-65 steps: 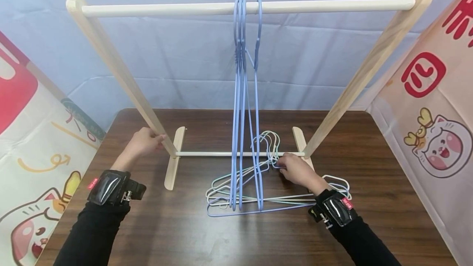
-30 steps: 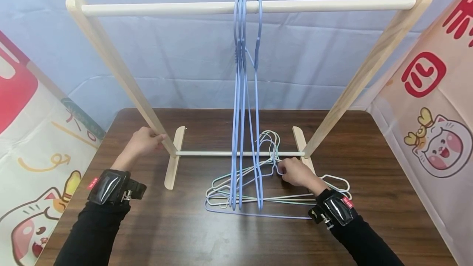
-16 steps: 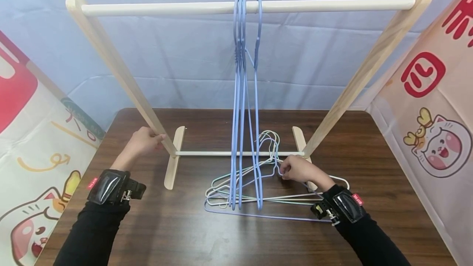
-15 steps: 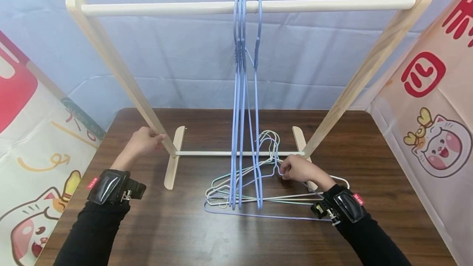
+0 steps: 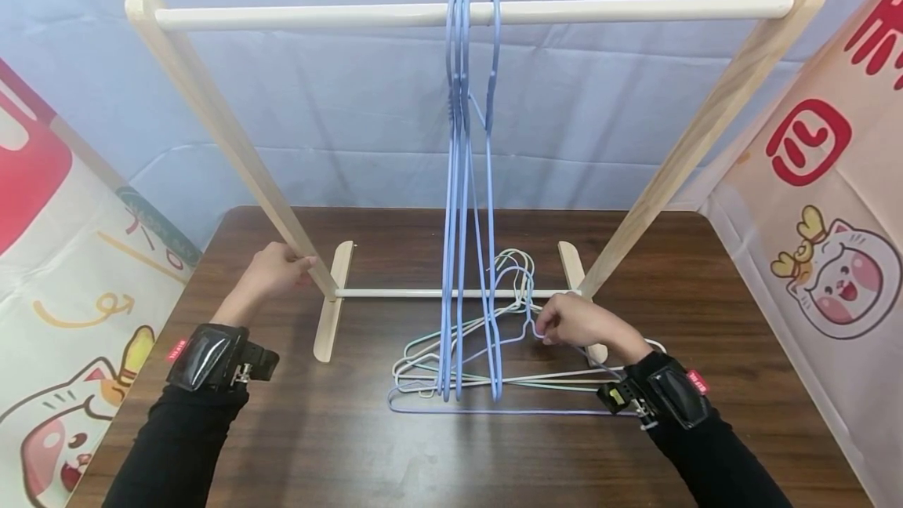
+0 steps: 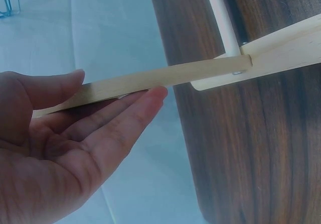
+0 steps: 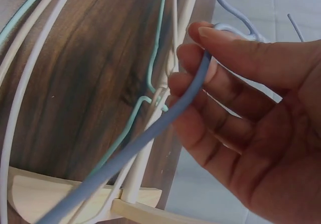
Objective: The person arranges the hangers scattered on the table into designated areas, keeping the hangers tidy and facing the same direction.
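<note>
My left hand (image 5: 278, 269) holds the left wooden post (image 6: 135, 81) of the clothes rack low down, thumb on one side and fingers on the other. Between thumb and fingertips, my right hand (image 7: 246, 93) pinches a blue wire hanger (image 7: 170, 116) near the base of its hook. In the head view that hanger lies over a pile of white and mint-green hangers (image 5: 423, 355), its long bottom bar nearest me. Part of its right side is hidden behind my right hand and wrist. Several blue hangers (image 5: 451, 202) hang from the middle of the rack's top rail (image 5: 317, 18).
The rack's lower rod (image 5: 388, 294) crosses behind the pile, between two wooden feet (image 5: 331, 328). The right post (image 5: 705, 136) rises beyond my right hand. A brown table (image 5: 339, 445) carries it all, with blue cloth (image 5: 317, 100) behind and printed cloths at both sides.
My right hand has shifted slightly right and turned at the wrist, gripping the blue hanger. The hanger's hook now shows apart from the others. My left hand stays on the post.
</note>
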Action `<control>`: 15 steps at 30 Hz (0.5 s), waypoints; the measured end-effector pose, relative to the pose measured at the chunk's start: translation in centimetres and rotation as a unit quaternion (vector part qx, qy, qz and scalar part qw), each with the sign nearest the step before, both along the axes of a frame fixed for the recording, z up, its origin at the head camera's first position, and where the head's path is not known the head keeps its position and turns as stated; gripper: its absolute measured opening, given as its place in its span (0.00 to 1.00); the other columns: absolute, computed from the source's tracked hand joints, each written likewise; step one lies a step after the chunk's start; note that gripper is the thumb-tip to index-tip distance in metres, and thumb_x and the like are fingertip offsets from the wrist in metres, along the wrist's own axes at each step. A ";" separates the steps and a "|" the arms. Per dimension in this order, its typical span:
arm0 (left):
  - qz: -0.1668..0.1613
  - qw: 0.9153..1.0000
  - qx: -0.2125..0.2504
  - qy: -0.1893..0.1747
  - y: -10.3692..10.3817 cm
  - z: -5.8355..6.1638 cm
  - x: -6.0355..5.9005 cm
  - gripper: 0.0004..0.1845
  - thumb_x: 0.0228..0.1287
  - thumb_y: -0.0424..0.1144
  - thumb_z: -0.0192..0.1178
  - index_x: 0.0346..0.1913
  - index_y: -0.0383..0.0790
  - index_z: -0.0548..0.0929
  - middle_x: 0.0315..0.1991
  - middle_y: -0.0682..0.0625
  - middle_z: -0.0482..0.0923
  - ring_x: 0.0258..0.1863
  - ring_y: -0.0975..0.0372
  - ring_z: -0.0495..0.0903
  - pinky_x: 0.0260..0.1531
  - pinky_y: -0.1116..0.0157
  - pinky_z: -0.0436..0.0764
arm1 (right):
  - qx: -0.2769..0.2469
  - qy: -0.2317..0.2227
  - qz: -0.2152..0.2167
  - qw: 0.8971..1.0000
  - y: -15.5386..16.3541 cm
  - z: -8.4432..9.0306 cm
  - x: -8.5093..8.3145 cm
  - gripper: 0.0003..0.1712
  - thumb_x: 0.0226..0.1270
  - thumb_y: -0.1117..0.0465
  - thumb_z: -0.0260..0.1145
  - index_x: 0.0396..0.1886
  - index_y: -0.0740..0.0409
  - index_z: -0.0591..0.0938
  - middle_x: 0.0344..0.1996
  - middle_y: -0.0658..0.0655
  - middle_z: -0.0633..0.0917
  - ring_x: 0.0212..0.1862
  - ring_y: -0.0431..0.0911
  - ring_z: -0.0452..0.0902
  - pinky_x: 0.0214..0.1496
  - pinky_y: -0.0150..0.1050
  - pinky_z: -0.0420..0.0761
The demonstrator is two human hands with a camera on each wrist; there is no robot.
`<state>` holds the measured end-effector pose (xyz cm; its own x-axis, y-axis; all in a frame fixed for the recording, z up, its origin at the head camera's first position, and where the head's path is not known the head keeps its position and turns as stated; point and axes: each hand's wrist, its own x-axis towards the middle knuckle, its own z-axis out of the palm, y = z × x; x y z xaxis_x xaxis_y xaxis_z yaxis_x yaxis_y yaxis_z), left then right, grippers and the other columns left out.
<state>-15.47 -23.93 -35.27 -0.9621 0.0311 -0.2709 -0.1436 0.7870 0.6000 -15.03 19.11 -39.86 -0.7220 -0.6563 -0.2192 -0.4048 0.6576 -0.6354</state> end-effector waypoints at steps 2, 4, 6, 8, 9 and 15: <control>0.000 1.000 0.000 0.002 0.0 0.0 0.0 0.19 0.69 0.40 0.48 0.47 0.23 0.77 0.37 0.33 0.81 0.37 0.48 0.81 0.38 0.52 0.76 | -0.003 0.003 0.003 1.000 0.0 0.2 0.0 0.05 0.45 0.74 0.67 0.20 0.61 0.83 0.16 0.46 0.79 0.21 0.34 0.69 0.25 0.30 0.71; -0.001 1.000 -0.001 0.002 0.0 0.0 0.0 0.19 0.69 0.40 0.48 0.47 0.23 0.77 0.37 0.33 0.81 0.37 0.48 0.81 0.38 0.52 0.76 | -0.006 0.001 0.003 1.000 0.1 0.3 0.1 0.06 0.45 0.74 0.67 0.20 0.61 0.83 0.16 0.47 0.79 0.21 0.34 0.69 0.25 0.30 0.71; -0.002 1.000 -0.002 0.002 0.0 0.0 0.0 0.19 0.69 0.40 0.48 0.47 0.24 0.77 0.37 0.33 0.80 0.37 0.48 0.81 0.38 0.52 0.76 | -0.008 -0.006 0.002 1.000 0.1 0.3 0.1 0.06 0.45 0.74 0.66 0.20 0.61 0.83 0.16 0.47 0.79 0.20 0.34 0.69 0.24 0.30 0.71; -0.003 1.000 -0.003 0.002 0.0 0.0 -0.1 0.19 0.69 0.40 0.48 0.48 0.24 0.77 0.38 0.33 0.80 0.37 0.48 0.81 0.38 0.52 0.76 | -0.013 -0.013 0.004 1.000 0.2 0.5 0.1 0.05 0.45 0.74 0.66 0.20 0.62 0.83 0.16 0.47 0.80 0.20 0.34 0.69 0.24 0.30 0.71; -0.004 1.000 -0.004 0.002 0.0 0.0 -0.1 0.19 0.69 0.40 0.48 0.48 0.24 0.77 0.38 0.34 0.80 0.37 0.48 0.81 0.38 0.52 0.76 | -0.016 -0.018 0.004 1.000 0.2 0.5 0.1 0.05 0.44 0.75 0.66 0.20 0.62 0.83 0.16 0.48 0.80 0.20 0.34 0.69 0.24 0.30 0.72; -0.004 1.000 -0.003 0.003 0.0 0.0 0.0 0.19 0.69 0.40 0.48 0.48 0.24 0.77 0.37 0.34 0.81 0.37 0.48 0.81 0.37 0.53 0.76 | -0.028 -0.056 0.014 0.998 0.4 0.9 0.1 0.07 0.42 0.78 0.64 0.20 0.65 0.83 0.15 0.49 0.81 0.20 0.35 0.71 0.23 0.30 0.72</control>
